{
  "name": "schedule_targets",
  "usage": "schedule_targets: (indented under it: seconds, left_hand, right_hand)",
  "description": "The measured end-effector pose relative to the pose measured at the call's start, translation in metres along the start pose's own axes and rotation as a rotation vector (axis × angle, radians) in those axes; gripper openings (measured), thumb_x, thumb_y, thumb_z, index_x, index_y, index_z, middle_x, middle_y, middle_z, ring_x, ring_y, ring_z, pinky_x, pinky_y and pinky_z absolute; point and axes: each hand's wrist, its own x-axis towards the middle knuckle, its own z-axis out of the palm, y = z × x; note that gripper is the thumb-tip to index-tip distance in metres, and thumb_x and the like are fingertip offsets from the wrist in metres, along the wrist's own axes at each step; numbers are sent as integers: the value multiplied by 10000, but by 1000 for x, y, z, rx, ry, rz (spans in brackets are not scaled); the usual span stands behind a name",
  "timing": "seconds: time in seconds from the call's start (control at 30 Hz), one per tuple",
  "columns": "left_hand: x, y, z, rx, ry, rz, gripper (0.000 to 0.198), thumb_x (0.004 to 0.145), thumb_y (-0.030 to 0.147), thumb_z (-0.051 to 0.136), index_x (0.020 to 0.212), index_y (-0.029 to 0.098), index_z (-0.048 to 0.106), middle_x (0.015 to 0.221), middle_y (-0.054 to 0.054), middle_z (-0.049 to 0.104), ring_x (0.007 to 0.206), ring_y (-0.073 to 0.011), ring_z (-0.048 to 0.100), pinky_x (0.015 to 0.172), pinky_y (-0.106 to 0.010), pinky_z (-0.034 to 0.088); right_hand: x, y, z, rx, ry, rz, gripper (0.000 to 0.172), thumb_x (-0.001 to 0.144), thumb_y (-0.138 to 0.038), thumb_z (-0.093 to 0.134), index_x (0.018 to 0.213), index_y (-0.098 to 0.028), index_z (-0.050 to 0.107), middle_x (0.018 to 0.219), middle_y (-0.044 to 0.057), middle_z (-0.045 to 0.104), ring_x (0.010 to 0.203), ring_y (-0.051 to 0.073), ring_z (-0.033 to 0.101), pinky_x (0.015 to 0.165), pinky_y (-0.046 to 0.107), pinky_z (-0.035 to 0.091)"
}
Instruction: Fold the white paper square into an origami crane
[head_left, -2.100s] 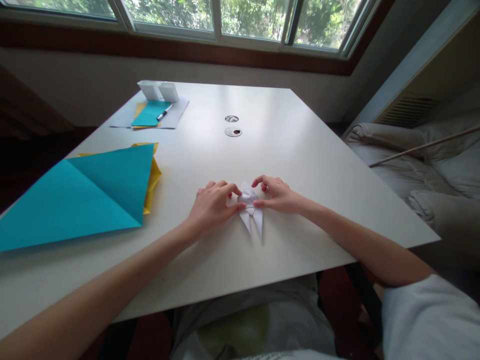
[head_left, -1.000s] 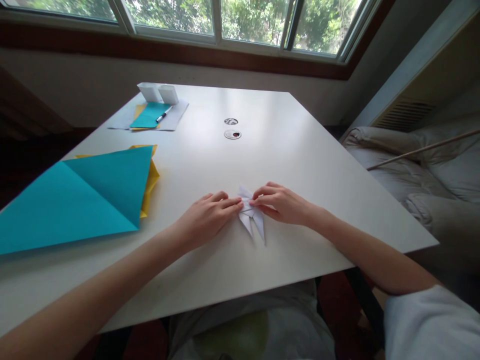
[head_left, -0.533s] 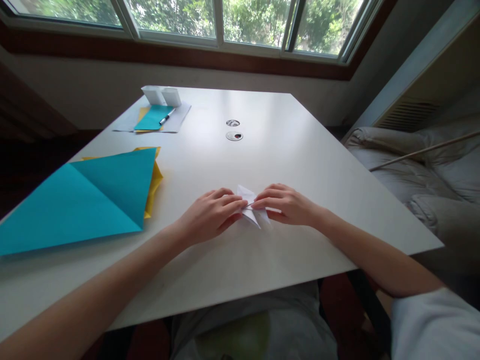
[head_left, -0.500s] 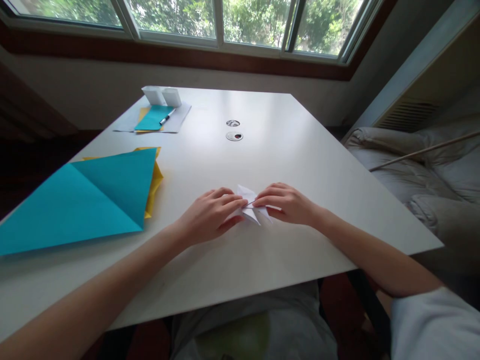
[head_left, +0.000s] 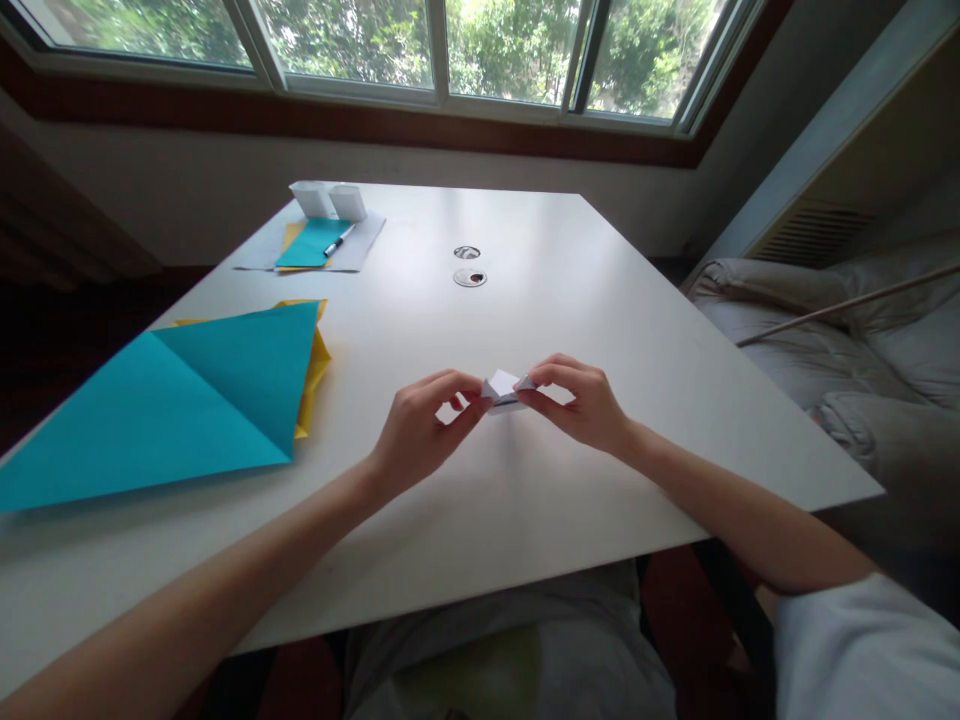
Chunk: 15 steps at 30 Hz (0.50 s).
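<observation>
A small piece of folded white paper [head_left: 504, 382] is held between both hands over the middle of the table. My left hand [head_left: 429, 418] pinches its left corner between thumb and fingers. On the other side, my right hand [head_left: 576, 400] grips the right corner the same way. The paper's far flap points up and away from me, and its front edge shows a dark crease or gap. Fingertips cover parts of both corners.
A large creased blue paper [head_left: 217, 400] lies on the left of the white table [head_left: 600, 310], over folded yellow paper [head_left: 319, 355]. Farther back are smaller sheets [head_left: 315, 243], a pen [head_left: 339, 240] and two white folded boxes [head_left: 346, 202]. Two round fittings [head_left: 469, 278] sit mid-table.
The hands have gone from lying over the flattened white paper to pinching its two corners. Its sides are now drawn up, and it looks more compact.
</observation>
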Motion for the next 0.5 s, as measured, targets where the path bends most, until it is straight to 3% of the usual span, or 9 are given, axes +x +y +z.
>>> schedule_targets:
  seconds: [0.23,0.5]
  left_hand:
    - [2,-7,1,27,-33,-3,104,825,251,544,790,169,598,712,-19,619,623,-105,554,556,-210,438]
    - [2,-19,-2,2,-1,-48,91,805,247,568,795,160,593,749,-27,627,654,-113,569,585,-217,473]
  right_hand:
    - [-1,5,0,-17,-57,89,129,810,-291,569,752,-179,596,694,17,596,653,109,535,532,204,417]
    - [0,10,-6,-4,-94,225,122,785,-269,599,732,-160,612,703,12,634,588,87,505,557,212,405]
